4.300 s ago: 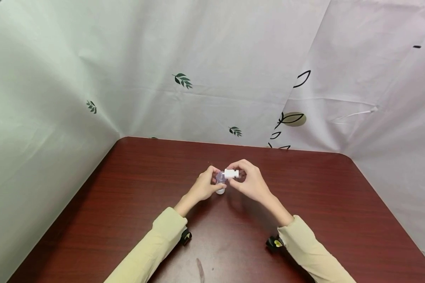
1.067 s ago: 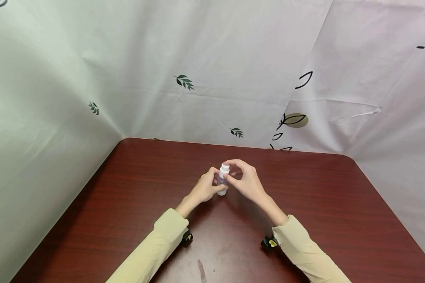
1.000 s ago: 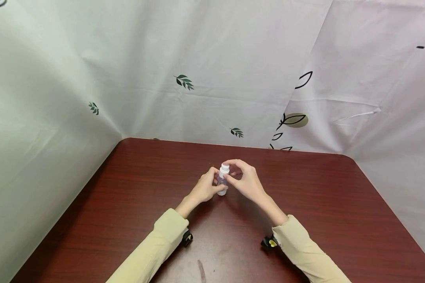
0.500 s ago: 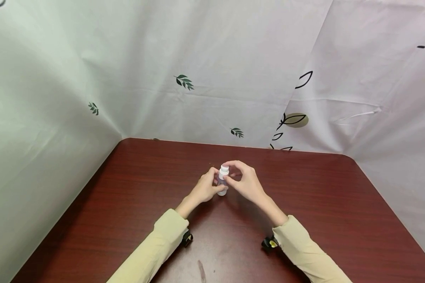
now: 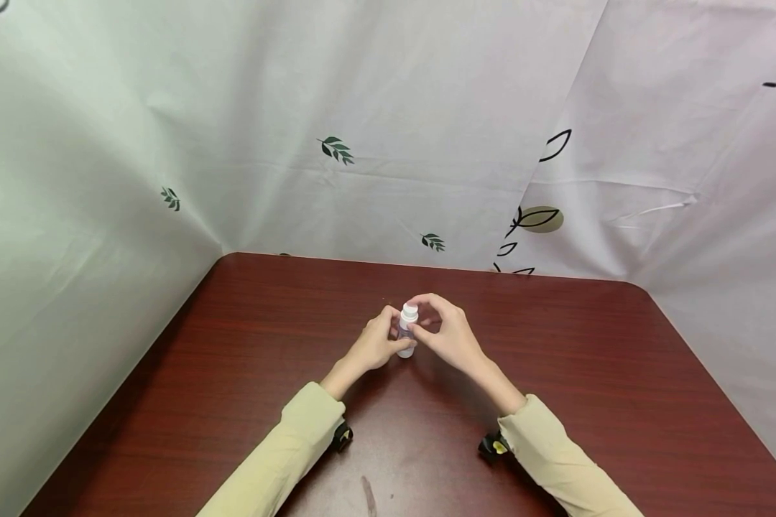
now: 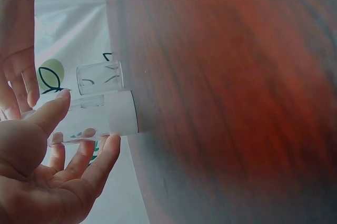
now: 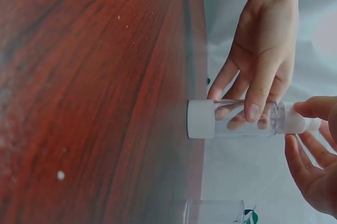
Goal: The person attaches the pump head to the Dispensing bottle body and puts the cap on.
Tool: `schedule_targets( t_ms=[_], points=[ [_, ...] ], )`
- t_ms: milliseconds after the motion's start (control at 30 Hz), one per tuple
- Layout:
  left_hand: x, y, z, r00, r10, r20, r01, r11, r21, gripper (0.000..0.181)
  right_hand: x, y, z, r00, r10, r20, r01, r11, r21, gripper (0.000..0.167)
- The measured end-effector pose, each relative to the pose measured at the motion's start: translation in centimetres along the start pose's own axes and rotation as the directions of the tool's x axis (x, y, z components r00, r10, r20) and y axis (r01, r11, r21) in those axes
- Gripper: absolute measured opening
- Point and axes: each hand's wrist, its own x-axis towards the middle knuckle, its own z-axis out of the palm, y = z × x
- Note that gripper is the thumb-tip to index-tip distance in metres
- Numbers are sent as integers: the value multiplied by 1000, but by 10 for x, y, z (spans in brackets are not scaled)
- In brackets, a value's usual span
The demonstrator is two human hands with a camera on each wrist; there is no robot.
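Observation:
A small clear bottle [image 7: 247, 128] with a white base [image 7: 201, 119] stands upright on the table. My left hand [image 5: 371, 343] grips its body between thumb and fingers. On the bottle's neck sits a white pump top [image 5: 409, 314], pinched by the thumb and fingers of my right hand [image 5: 451, 336]. In the right wrist view the pump top's narrow end lies between the right hand's fingers and its collar meets the clear body. Close beside the bottle stands a clear cylindrical cap [image 6: 100, 78], seen in both wrist views; in the head view I cannot make it out.
The dark red wooden table [image 5: 265, 323] reaches back to a pale curtain [image 5: 388, 86] with leaf prints, which also hangs at both sides. A streak mark [image 5: 368, 495] shows near the front. White specks [image 7: 61, 175] dot the tabletop in the right wrist view.
About four seconds ago the right hand held the pump top sideways, off the bottle's mouth. It now sits upright on the neck, slightly lower than a second ago. The left hand has barely moved.

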Motion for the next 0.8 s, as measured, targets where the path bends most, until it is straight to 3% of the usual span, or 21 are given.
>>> schedule_targets(
  t_ms=[333,533,800],
  points=[
    [0,1,0,1000,-26,7,26,1000,2,40,3,4,1,999,34,11,-34,999,31,56],
    [0,1,0,1000,-28,8,28,1000,-2,41,4,2,2,998,-10,69,4,996,84,45],
    [-1,2,-1,999,-45,16,46,999,-3,41,3,-1,1,990,-15,139,16,1000,-6,41]
  ],
)
